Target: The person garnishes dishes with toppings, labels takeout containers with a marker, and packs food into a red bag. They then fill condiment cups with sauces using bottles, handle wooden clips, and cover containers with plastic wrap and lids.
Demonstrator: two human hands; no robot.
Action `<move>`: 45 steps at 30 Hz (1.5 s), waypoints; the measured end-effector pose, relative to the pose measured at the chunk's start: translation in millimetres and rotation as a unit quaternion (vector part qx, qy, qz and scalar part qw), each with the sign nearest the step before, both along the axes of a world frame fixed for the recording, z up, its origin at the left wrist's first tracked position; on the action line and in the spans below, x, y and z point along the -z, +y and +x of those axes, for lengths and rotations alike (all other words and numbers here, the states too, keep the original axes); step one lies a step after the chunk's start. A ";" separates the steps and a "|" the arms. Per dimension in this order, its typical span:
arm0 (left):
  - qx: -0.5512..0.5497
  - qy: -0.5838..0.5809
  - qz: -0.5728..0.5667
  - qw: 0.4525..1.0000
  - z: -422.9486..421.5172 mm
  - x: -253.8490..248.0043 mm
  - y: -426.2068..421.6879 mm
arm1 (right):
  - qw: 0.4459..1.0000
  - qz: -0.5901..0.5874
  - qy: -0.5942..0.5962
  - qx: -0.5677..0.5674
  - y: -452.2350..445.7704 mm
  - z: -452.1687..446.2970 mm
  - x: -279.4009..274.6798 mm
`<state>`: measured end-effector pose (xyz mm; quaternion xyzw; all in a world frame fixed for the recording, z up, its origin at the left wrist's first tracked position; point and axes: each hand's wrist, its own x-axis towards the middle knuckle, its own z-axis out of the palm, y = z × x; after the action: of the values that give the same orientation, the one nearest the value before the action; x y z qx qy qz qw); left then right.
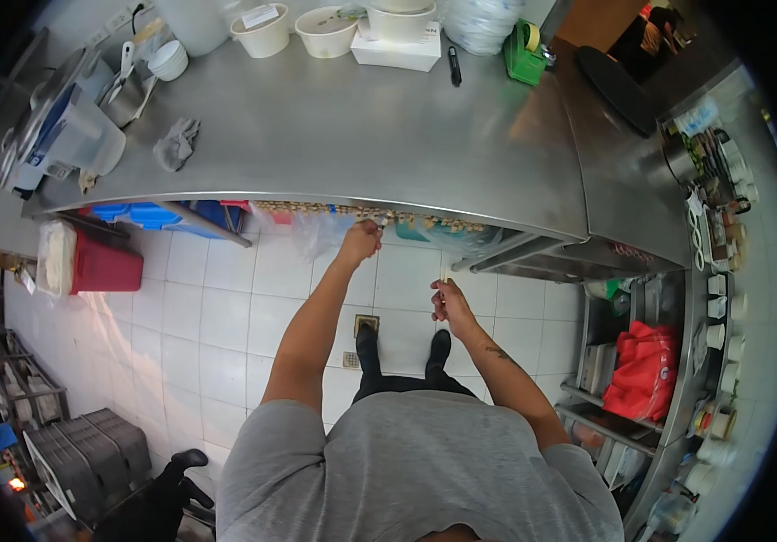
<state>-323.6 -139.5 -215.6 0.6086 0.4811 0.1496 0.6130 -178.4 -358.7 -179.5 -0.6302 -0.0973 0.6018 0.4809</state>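
Note:
My left hand (363,240) reaches to the front edge of the steel counter (343,126), its fingers closed together. Whatever it pinches is too small to name. Just past its fingertips, a row of small beige pieces (425,220) runs below the counter edge; they look like the ends of wooden sticks. My right hand (452,305) hangs in front of my body, lower and to the right. Its fingers are curled, with a small pale bit at the fingertips that I cannot identify. A clear plastic bag (316,237) hangs under the counter beside my left hand.
White tubs (325,34), a black marker (454,67) and a green tape dispenser (526,56) stand along the counter's back. A crumpled grey cloth (176,144) lies left. A red bin (108,262) and grey crates (90,461) are on the left; another person's legs (158,497) show behind.

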 end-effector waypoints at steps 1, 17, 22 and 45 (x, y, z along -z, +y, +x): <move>-0.025 0.004 0.018 1.000 1.9 8.3 4.6 | 1.000 0.006 0.011 -0.010 1.4 -2.5 -0.5; -0.085 0.025 0.020 0.996 -4.6 11.8 4.6 | 0.997 0.017 -0.020 -0.074 -4.7 -10.0 -1.8; -0.093 0.011 0.015 0.996 -4.2 8.7 14.2 | 0.996 0.032 0.006 -0.078 -4.2 -10.9 -11.2; 0.020 -0.121 -0.158 0.980 27.8 -32.8 -71.4 | 0.985 0.072 0.098 -0.124 42.7 2.7 8.3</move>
<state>-295.8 -210.9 -182.9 0.4911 0.4085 0.1321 0.7580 -175.7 -316.0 -187.8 -0.5149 -0.1707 0.7069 0.4539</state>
